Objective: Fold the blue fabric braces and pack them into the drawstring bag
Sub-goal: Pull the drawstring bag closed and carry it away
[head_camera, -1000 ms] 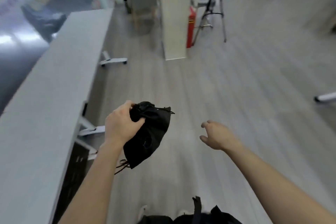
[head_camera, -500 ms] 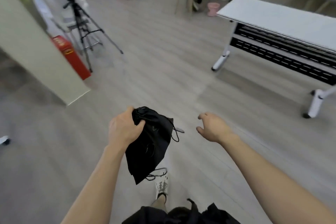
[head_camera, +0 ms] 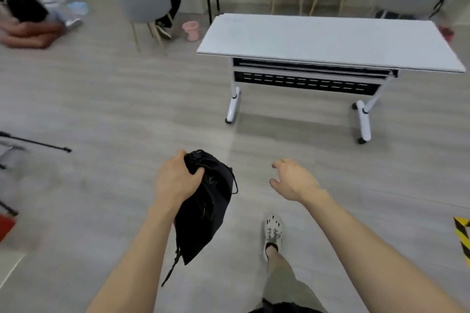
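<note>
The white counter has swung from the right to straight ahead; left hand grips the drawstring bag by its neck, right hand loosely open, empty

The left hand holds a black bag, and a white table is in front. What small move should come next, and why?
Probably a step toward the white table, to lay the black bag on it. The left hand grips the bag near its mouth, the right hand is free, and no blue braces are in view, so nothing can be packed yet.
</note>
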Motion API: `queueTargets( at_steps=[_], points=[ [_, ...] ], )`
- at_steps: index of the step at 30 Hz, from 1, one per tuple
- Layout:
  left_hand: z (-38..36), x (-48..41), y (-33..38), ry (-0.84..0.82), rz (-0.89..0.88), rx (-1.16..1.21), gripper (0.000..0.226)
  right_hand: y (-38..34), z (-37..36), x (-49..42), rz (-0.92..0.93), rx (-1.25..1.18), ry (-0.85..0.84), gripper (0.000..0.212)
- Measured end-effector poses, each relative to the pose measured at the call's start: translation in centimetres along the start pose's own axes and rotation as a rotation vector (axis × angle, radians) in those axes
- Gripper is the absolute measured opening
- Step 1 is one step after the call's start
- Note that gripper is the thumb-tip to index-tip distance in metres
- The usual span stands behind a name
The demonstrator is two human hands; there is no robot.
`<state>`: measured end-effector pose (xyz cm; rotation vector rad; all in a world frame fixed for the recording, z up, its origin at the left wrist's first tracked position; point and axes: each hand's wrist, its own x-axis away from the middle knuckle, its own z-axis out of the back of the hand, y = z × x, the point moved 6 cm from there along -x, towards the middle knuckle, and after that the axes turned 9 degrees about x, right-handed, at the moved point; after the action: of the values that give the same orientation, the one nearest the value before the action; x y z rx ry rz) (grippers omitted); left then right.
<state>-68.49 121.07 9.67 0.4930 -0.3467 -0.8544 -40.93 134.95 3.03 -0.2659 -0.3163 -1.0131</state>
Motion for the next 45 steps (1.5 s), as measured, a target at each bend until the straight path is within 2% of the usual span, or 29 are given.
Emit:
queueTargets(
  at_steps=[6, 11, 14, 17, 24, 30, 39, 42, 45],
  points=[
    [-3.1, -16.9, 7.3, -0.019, 0.016, 0.071, 0.031, 5.8, 8.5, -15.9, -0.006, -0.011, 0.031, 0.052],
    [-2.6, -29.9, 13.7, 0.028, 0.016, 0.197, 0.045, 9.1, 16.6, -27.0, -0.008, -0.009, 0.092, 0.051],
    [-2.0, -37.4, 17.3, 0.087, 0.006, 0.256, 0.032, 10.2, 20.7, -33.5, -0.012, -0.024, 0.125, 0.05],
    [-1.6, -45.4, 20.1, 0.111, 0.017, 0.352, 0.028, 11.1, 24.3, -40.7, -0.018, -0.031, 0.144, 0.052],
    [0.7, -66.3, 27.5, 0.056, -0.036, 0.598, 0.024, 12.7, 31.7, -56.8, -0.087, -0.067, 0.182, 0.053],
    [4.8, -80.2, 33.1, 0.021, -0.077, 0.529, 0.024, 14.0, 36.6, -66.4, -0.146, -0.069, 0.164, 0.052],
    [5.7, -89.0, 39.2, 0.221, -0.22, 0.332, 0.037, 17.2, 39.5, -74.5, -0.178, -0.085, 0.17, 0.05],
    [0.8, -90.2, 41.7, 0.137, -0.256, 0.187, 0.043, 19.1, 39.3, -75.1, -0.207, -0.09, 0.158, 0.052],
    [-9.1, -91.2, 41.2, -0.172, -0.206, 0.186, 0.061, 21.1, 38.4, -75.3, -0.232, -0.098, 0.136, 0.054]
  ],
)
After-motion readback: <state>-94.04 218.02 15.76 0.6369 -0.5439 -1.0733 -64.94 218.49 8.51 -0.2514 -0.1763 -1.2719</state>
